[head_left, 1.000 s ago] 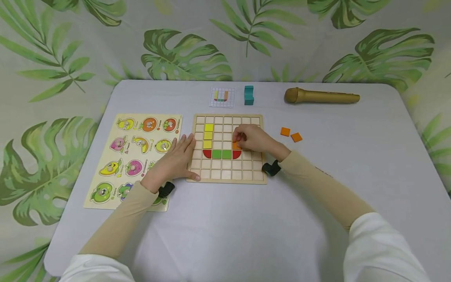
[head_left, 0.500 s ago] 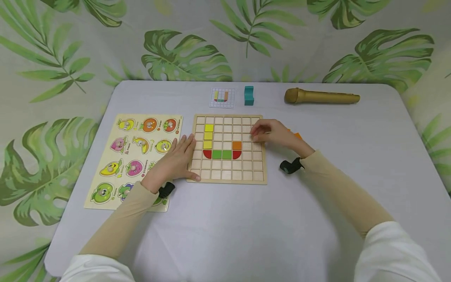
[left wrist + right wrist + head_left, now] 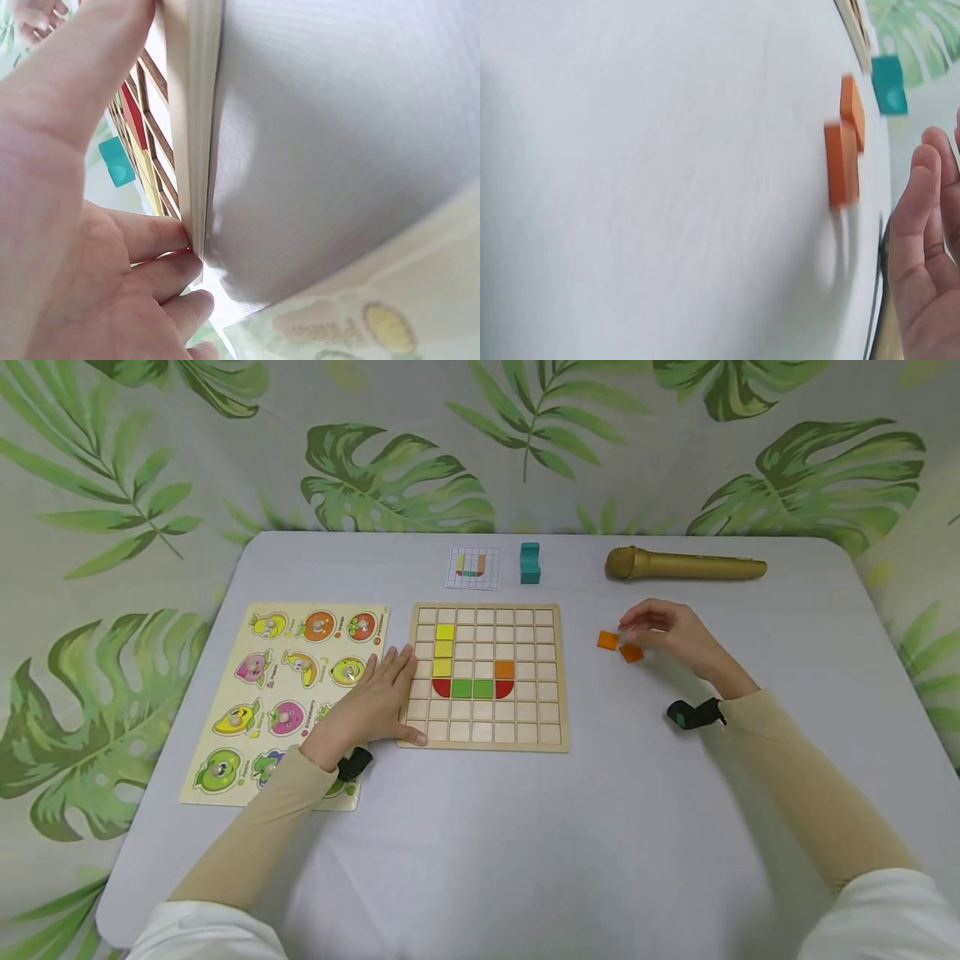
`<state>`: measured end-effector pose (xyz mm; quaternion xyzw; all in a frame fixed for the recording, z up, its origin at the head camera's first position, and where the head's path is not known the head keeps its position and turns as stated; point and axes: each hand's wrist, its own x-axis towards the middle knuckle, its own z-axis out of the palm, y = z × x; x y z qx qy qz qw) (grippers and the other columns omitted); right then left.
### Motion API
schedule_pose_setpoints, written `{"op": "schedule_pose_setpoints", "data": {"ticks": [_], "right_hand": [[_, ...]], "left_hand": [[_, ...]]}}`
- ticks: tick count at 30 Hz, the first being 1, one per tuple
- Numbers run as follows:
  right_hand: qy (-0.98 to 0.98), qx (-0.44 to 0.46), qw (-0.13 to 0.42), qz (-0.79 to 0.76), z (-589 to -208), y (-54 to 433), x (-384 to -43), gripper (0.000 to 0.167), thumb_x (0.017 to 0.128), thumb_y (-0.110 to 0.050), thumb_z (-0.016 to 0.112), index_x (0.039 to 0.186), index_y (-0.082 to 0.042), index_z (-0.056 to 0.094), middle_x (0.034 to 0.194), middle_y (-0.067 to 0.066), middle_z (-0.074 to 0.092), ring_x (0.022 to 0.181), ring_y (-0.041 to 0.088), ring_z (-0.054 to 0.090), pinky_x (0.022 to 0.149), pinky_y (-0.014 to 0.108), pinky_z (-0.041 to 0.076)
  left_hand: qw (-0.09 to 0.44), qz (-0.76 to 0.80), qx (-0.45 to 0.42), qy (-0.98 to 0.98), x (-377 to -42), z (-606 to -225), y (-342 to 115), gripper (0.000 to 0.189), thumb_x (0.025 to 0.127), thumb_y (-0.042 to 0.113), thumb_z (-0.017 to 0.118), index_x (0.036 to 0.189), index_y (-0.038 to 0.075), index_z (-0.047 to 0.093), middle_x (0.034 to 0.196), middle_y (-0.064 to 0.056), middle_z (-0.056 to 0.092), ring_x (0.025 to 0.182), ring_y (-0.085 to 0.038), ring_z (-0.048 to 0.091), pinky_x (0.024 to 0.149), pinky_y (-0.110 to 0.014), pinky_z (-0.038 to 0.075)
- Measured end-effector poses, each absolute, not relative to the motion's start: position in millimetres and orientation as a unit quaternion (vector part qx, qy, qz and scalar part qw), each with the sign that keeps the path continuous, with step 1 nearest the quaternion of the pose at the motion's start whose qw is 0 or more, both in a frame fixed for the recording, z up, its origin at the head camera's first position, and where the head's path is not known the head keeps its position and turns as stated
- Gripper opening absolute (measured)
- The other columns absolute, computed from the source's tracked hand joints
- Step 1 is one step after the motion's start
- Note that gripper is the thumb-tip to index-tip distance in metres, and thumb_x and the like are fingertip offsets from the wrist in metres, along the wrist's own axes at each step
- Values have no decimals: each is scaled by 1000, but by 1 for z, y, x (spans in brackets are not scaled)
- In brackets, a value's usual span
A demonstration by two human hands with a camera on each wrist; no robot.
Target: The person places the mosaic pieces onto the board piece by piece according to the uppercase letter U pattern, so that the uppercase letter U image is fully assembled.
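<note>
A wooden grid board (image 3: 536,727) lies mid-table with a U-shaped row of tiles: several yellow squares (image 3: 443,649), a red rounded piece (image 3: 442,688) at each lower corner, two green squares (image 3: 472,689) and one orange square (image 3: 505,669). My left hand (image 3: 371,702) rests along the board's left side with fingers spread, fingertips at its edge in the left wrist view. Right of the board lie two loose orange square tiles (image 3: 608,640). Over the nearer orange tile (image 3: 842,165) hovers my right hand (image 3: 675,635), its fingers loosely bent and holding nothing; the right wrist view shows a gap between them.
A fruit puzzle board (image 3: 225,693) lies left, partly under my left forearm. Along the back edge are a pattern card (image 3: 473,567) showing a coloured U, a teal block (image 3: 530,563) and a gold microphone (image 3: 686,564). Black cameras sit at both wrists.
My right hand has left the orange tile on the grid and moved right, over the loose orange tiles. The left hand stays at the board's edge.
</note>
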<state>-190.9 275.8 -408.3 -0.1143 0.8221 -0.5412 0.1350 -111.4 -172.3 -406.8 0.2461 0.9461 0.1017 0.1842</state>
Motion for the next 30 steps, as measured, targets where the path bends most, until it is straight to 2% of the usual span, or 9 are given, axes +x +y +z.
{"op": "schedule_pose_setpoints", "data": {"ticks": [6,14,20,25,30], "right_hand": [[833,-84,119,-534,-410,303,-188,26,90,-4,65,115,4,60,102,-8,68,89,9,60,69,21,47],[835,-82,115,-532,-414,311,-188,25,89,1,65,113,6,60,98,-11,68,86,7,59,69,19,46],[856,-103,115,-493,-409,298,-185,25,86,6,65,111,9,61,100,2,67,85,10,58,64,22,44],[877,-125,117,-448,-415,293,-188,24,86,3,67,110,3,64,105,14,64,89,10,57,71,18,46],[891,-147,114,-414,-418,287,-189,22,84,7,67,105,2,66,104,16,64,91,13,56,76,14,45]], "left_hand": [[183,106,244,946,-112,-408,-173,123,69,56,78,149,-9,11,157,-22,-1,143,-39,-4,114,-50,-3],[180,106,247,946,-111,-408,-173,123,69,56,77,149,-9,11,157,-22,-1,143,-39,-4,113,-50,-3],[182,107,246,946,-111,-408,-173,122,70,56,77,149,-9,11,157,-22,-1,143,-39,-5,113,-50,-4],[185,106,245,946,-111,-407,-173,123,70,57,77,149,-9,10,157,-22,-2,143,-39,-5,113,-51,-4],[186,106,244,946,-111,-407,-173,123,69,57,77,149,-9,10,157,-22,-1,143,-39,-5,113,-50,-4]]}}
